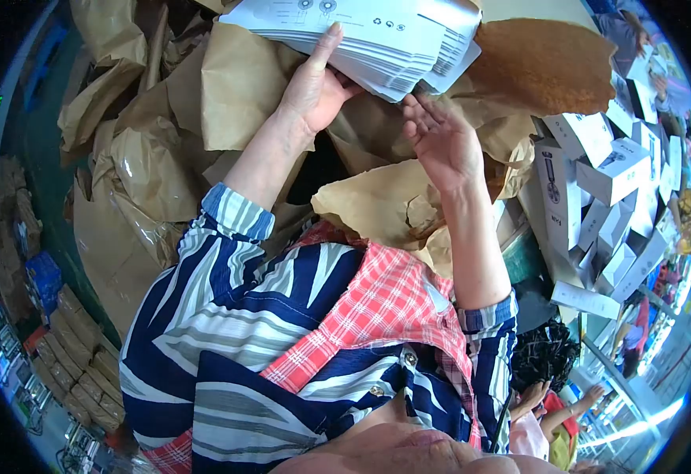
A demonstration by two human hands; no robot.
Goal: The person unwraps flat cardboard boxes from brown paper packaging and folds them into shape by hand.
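The left hand [318,96] pinches the stack [369,55], thumb on top, probably so it does not slide. Beside its corner the right hand [445,146] is loosely half-curled, holding nothing (if it touches, I cannot tell). Around both is brown paper [243,87]; farther right, boxes [615,170].

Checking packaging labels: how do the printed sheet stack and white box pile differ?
Shape: the sheet stack is thin flat layers; the box pile is bulky boxes.
Order: the sheet stack is fanned, facing one way; the box pile is jumbled at many angles.
Support: the left grip holds the sheet stack; the box pile lies apart from that grip.
Shared: both are white with dark print.
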